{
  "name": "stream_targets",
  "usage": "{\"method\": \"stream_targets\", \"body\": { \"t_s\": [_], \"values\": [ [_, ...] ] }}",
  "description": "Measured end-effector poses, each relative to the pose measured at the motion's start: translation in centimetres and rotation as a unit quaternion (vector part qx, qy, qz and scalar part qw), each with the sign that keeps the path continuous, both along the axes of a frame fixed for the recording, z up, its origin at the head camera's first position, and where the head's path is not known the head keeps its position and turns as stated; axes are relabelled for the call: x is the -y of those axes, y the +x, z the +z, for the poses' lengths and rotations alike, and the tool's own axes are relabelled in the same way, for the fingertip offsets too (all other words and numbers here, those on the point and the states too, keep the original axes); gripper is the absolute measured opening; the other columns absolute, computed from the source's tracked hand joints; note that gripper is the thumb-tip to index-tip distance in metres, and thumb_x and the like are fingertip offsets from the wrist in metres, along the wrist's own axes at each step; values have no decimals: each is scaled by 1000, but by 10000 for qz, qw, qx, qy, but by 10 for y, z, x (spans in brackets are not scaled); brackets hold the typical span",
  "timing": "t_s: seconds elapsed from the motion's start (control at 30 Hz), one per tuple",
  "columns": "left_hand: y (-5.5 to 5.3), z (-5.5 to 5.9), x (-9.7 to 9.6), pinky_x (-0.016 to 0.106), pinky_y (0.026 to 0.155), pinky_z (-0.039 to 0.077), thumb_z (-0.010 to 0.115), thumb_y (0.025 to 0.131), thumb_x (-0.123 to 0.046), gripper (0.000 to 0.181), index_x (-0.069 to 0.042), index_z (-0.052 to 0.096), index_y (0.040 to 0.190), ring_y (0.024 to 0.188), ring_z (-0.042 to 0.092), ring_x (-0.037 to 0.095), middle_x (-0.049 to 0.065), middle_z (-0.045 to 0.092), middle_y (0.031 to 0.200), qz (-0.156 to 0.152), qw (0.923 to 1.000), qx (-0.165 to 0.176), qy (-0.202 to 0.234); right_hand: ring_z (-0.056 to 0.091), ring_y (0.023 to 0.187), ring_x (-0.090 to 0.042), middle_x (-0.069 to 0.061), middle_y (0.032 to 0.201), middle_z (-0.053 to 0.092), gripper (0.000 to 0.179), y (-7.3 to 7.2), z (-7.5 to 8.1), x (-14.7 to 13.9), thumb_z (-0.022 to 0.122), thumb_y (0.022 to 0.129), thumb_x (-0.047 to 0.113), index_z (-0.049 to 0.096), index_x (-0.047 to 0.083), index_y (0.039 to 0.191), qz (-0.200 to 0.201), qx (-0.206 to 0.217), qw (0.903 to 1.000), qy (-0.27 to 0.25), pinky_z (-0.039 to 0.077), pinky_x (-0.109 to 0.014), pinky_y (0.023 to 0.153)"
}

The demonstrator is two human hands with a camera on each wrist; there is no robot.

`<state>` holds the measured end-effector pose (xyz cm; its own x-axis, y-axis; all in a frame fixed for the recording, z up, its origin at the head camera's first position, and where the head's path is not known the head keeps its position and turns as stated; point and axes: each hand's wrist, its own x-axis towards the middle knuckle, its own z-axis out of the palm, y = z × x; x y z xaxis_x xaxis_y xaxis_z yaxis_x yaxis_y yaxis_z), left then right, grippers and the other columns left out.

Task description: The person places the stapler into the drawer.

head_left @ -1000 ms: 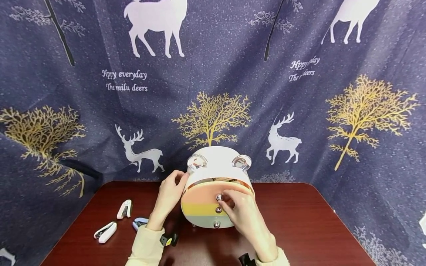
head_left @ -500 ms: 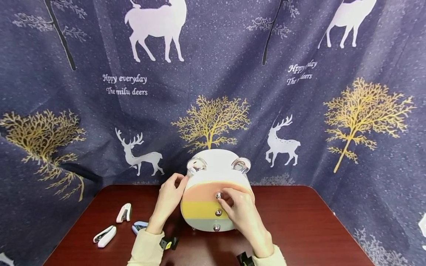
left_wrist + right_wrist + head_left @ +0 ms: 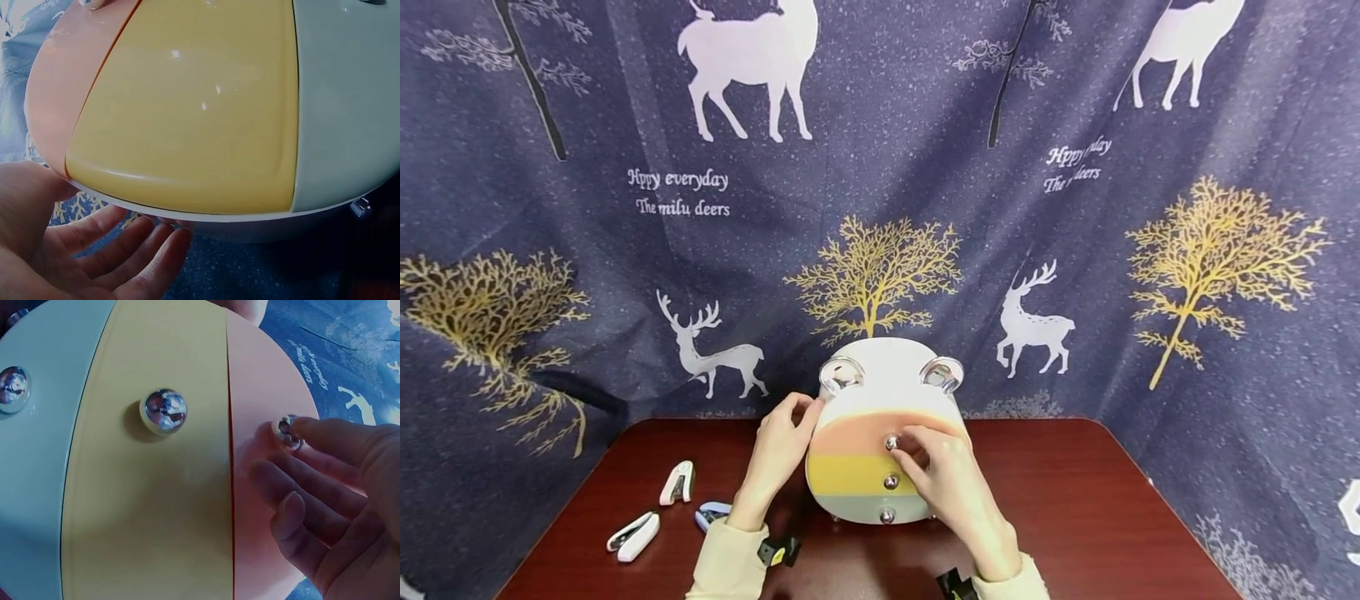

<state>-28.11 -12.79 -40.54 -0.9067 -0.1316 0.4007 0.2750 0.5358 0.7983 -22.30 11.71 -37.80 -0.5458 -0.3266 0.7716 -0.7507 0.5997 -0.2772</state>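
I find the fingers [image 3: 325, 481] of my right hand [image 3: 951, 487] nearly straight and lying on the pink top drawer [image 3: 269, 506] of the round drawer box [image 3: 880, 450], with one fingertip touching the silver knob [image 3: 287, 432] of that drawer; in the right wrist view nothing is pinched or curled round the knob, so I record this hand as relaxed and resting, not gripping. The pink drawer front sits flush with the yellow middle drawer [image 3: 150, 487], whose own knob [image 3: 164, 411] is untouched, and the grey-green bottom drawer [image 3: 37, 475] below carries a third knob [image 3: 12, 389]. The fingers [image 3: 134, 247] of my left hand [image 3: 778, 450] are straight and spread, cupping the left side wall of the box just behind the white rim, with the thumb laid against the edge by the pink drawer; nothing is clasped. The box stands on small feet at the middle of the dark red table [image 3: 1075, 500], close to its far edge, with two clear ear-shaped pieces [image 3: 841, 373] on top. To the left of my left forearm lie three small staplers: a pink one [image 3: 677, 483], a white one [image 3: 634, 536] and a blue one [image 3: 709, 515], well apart from the box. A navy cloth [image 3: 550, 208] printed with white deer and gold trees hangs behind the table
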Motion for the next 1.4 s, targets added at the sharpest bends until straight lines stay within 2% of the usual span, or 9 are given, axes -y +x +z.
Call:
{"method": "stream_targets", "body": {
  "t_s": [0.17,0.27,0.47,0.57,0.73,0.9,1.07,1.17,1.4],
  "values": [
    [2,-3,0,39,79,46,58,96,-46,30,-18,67,101,85,62,17,1,67,91,40,10000,29,10,52,65,5,17,85,63,7,8,3,-6,75,88,17,72,17,95,14,412,9991,5,45,-18,62],
    [3,-4,0,39,79,46,58,97,-46,31,-17,67,101,85,62,17,1,68,92,41,10000,55,21,54,69,2,16,90,64,6,12,5,-12,72,90,20,72,18,96,74,488,9988,-59,45,-19,64],
    [4,-3,-3,39,78,47,58,96,-46,30,-18,67,101,84,62,16,0,67,91,5,10000,54,57,53,65,1,18,83,62,5,15,10,-30,70,92,19,72,19,96,112,433,9985,-309,42,-15,61],
    [3,-2,-5,39,77,47,59,96,-44,27,-19,67,100,82,62,16,-1,67,90,2,10000,34,80,53,62,0,20,75,60,8,15,13,-39,72,90,14,73,17,97,0,285,9983,-505,42,-16,59],
    [3,-2,-5,40,77,48,59,96,-43,27,-18,67,100,83,63,15,-2,67,89,16,10000,-69,58,53,58,-1,18,72,59,10,11,14,-49,75,87,9,74,16,93,-282,82,9951,-945,42,-16,55],
    [4,-1,-4,39,77,47,59,97,-44,28,-18,68,101,81,62,15,-2,67,88,36,10000,0,12,54,59,-5,15,72,59,8,3,10,-58,75,86,10,73,17,89,-643,273,9885,-1339,43,-17,55],
    [4,0,-2,40,78,46,56,97,-48,34,-17,67,102,83,61,16,0,67,90,-1,10000,28,-9,57,65,-9,12,77,61,7,-14,1,-68,75,87,11,73,17,90,-925,611,9809,-1601,44,-18,59],
    [4,1,-1,39,78,46,55,97,-49,34,-17,67,102,82,61,16,0,67,89,-8,10000,36,-3,61,72,-11,9,84,63,7,-25,-5,-73,74,88,15,72,16,95,-928,952,9756,-1747,46,-18,64],
    [3,0,-2,39,77,46,57,98,-45,30,-17,67,101,81,61,16,0,67,88,11,10000,0,-13,64,86,-16,-1,95,69,23,-47,-15,-79,70,92,24,70,10,110,-599,1833,9609,-1987,49,-25,76]
  ]
}}
